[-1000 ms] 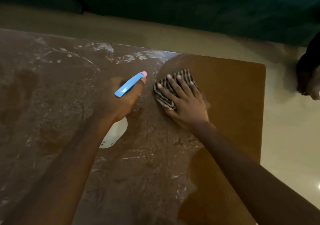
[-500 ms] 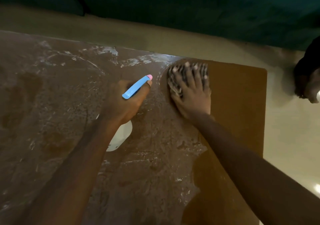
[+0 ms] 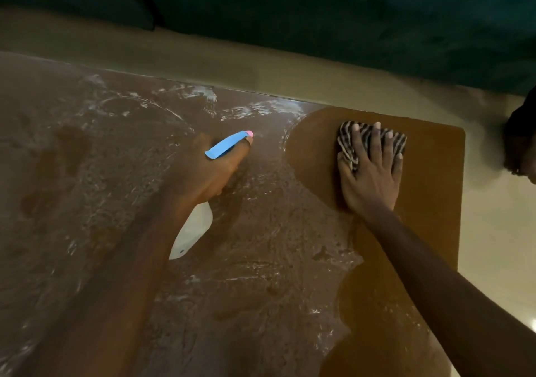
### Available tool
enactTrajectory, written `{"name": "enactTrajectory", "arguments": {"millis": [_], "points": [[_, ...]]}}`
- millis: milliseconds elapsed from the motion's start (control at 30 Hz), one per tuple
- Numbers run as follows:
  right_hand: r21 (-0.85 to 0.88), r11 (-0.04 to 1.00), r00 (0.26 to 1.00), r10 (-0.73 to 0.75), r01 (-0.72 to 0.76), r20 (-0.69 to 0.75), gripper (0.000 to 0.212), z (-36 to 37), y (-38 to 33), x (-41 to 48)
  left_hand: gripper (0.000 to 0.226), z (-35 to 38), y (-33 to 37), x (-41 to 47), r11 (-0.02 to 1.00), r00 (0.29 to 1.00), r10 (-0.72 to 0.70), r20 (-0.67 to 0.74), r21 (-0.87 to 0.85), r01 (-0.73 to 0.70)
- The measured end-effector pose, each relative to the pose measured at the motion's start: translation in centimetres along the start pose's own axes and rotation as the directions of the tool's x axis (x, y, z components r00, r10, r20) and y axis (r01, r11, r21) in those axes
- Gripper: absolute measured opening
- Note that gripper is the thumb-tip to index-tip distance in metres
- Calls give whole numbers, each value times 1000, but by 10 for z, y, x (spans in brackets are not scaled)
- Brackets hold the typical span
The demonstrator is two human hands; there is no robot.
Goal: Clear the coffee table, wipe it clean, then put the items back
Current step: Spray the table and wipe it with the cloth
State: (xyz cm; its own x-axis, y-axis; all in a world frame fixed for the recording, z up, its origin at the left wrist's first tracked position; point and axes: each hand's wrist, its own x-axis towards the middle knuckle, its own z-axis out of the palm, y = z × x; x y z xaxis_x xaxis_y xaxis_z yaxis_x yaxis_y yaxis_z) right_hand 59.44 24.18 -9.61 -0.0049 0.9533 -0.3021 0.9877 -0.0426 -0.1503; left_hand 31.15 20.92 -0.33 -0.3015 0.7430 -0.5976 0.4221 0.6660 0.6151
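Note:
The brown coffee table [image 3: 429, 202] fills the view, most of its top smeared with white soapy streaks. My left hand [image 3: 203, 170] grips a spray bottle [image 3: 193, 231] with a white body and a blue trigger head with a pink tip, held over the table's middle. My right hand [image 3: 371, 173] presses flat, fingers spread, on a black-and-white striped cloth [image 3: 348, 141] near the far right corner. The patch around the cloth is a cleaner, lighter brown.
A dark green sofa [image 3: 319, 14] runs along the far side, with a strip of pale floor [image 3: 203, 54] between it and the table. A dark object [image 3: 522, 139] sits at the right edge. Pale floor lies to the right of the table.
My right hand has slid the cloth away from me and to the right, toward the far right corner, widening the wiped patch. My left hand with the bottle has stayed over the table's middle.

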Motion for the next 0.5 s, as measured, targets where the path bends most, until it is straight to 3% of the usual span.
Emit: {"name": "enactTrajectory", "arguments": {"millis": [233,367,500], "points": [[15,1000,1000,-16,16,-20,66,0,-77,41,66,-14,-5,-5,996,995,57,-87,-67,-63],[27,980,980,-199,199,-6,67,7,-144,51,67,-27,-15,-12,982,980,140,-142,-108,-156],[-63,889,891,-452,454,42,66,22,-175,25,56,-37,-21,-24,954,943,244,-225,-118,-275]]}}
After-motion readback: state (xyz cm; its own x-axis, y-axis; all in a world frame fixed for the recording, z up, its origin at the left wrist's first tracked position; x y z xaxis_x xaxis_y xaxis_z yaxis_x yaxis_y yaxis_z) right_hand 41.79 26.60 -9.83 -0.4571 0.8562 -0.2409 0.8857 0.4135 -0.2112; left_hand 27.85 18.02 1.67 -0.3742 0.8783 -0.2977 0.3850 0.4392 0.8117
